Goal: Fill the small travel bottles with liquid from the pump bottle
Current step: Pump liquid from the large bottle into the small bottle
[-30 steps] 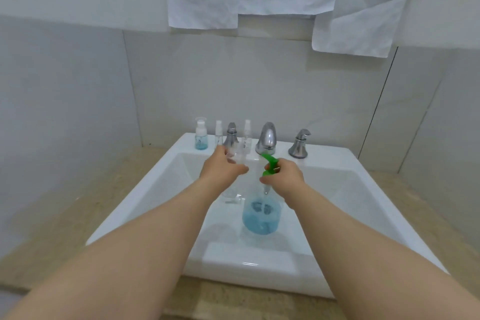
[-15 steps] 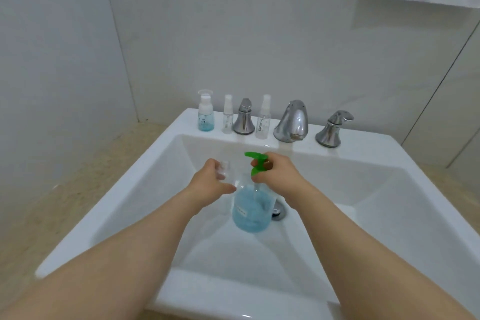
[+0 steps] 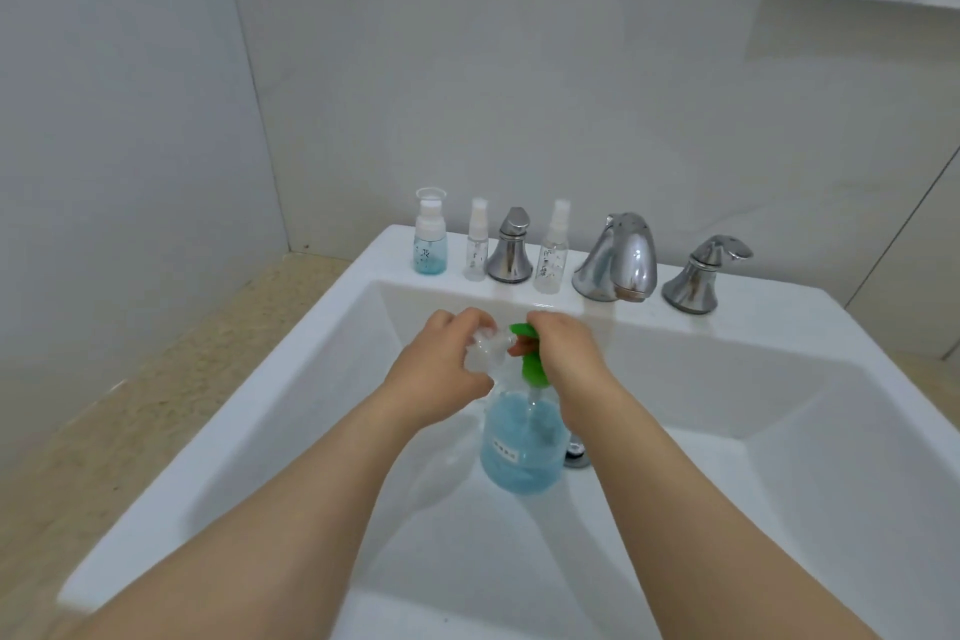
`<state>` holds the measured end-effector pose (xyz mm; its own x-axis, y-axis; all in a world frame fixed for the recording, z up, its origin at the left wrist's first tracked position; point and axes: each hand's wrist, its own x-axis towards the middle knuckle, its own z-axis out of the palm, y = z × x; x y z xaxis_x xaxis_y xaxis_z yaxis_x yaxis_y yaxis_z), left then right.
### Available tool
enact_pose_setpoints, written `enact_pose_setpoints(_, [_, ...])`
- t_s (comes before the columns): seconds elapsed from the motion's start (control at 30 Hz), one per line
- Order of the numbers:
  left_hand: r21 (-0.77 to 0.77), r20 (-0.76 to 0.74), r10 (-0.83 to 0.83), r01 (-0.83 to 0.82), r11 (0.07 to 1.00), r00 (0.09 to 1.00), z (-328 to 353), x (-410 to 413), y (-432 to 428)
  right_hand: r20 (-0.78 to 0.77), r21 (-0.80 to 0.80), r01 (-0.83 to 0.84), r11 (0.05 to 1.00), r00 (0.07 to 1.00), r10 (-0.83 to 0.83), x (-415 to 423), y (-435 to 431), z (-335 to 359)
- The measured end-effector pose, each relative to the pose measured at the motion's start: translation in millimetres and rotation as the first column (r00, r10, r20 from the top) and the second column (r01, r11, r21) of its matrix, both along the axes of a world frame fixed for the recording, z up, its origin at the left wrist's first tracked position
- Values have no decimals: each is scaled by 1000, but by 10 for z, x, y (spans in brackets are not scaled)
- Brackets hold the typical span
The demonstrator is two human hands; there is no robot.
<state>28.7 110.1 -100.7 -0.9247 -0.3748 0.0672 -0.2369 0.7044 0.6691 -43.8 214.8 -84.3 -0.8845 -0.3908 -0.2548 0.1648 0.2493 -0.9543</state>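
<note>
A clear pump bottle (image 3: 522,447) of blue liquid with a green pump head (image 3: 530,359) stands inside the white sink (image 3: 779,431). My right hand (image 3: 563,353) is closed over the green pump head. My left hand (image 3: 441,369) holds a small clear travel bottle (image 3: 485,351) right beside the green spout. On the sink's back ledge stand a capped travel bottle with some blue liquid (image 3: 430,237) and two clear spray bottles (image 3: 477,242) (image 3: 553,250).
A chrome faucet (image 3: 618,257) and two chrome handles (image 3: 510,247) (image 3: 698,276) sit on the back ledge. The drain (image 3: 576,455) lies just right of the pump bottle. A beige counter (image 3: 156,395) surrounds the sink, with tiled walls behind and left.
The view has tilted down and come closer to the sink. My left hand has brought the small bottle in against the green spout; my right hand stays on the pump head.
</note>
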Motion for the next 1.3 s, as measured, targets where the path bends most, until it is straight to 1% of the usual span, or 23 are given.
enact_pose_setpoints(0.07, [-69,-20,-2,0,998,1000,20,2,-12,6,5,-13,1000,1000,13,-21,22,-6])
enact_pose_setpoints(0.2, [-153,-52,44,-52,987,998,52,-12,-52,26,-5,-51,999,998,51,-53,38,-13])
enact_pose_setpoints(0.33, [-265,-59,8,-23,964,998,77,-25,-35,31,7,-60,998,998,60,-50,3,-17])
enact_pose_setpoints(0.43, [-222,-94,50,-70,973,994,108,-21,-33,101,-59,-14,998,995,20,-68,6,-2])
enact_pose_setpoints(0.5, [-214,-83,55,-72,974,995,116,-13,-34,138,-105,8,994,990,7,-86,-1,-9])
enact_pose_setpoints(0.57, [-191,-56,53,-63,980,997,112,-2,-33,84,-62,-3,998,996,9,-83,-36,-41])
enact_pose_setpoints(0.67, [-127,-7,50,-50,991,999,106,-3,-46,-42,5,-8,1000,999,8,-54,-70,-100])
enact_pose_setpoints(0.73, [-113,17,51,-48,992,999,97,-6,-58,-91,48,-8,999,996,13,-49,-75,-121])
enact_pose_setpoints(0.83, [-77,30,43,-40,996,999,83,-16,-66,-102,116,16,993,995,-4,-29,-103,-151])
enact_pose_setpoints(1.0, [-68,60,35,-31,997,998,36,-23,-59,-97,230,42,972,995,-20,20,-127,-174])
enact_pose_setpoints(1.1, [-63,64,40,-36,997,997,35,-17,-47,-85,226,48,973,996,-29,25,-114,-163])
enact_pose_setpoints(1.2, [-56,57,42,-39,998,998,47,-8,-47,-61,182,33,983,998,-22,-26,-90,-129])
enact_pose_setpoints(1.3, [-44,44,54,-52,998,998,62,-6,-52,-89,137,57,989,995,-45,-79,-105,-107])
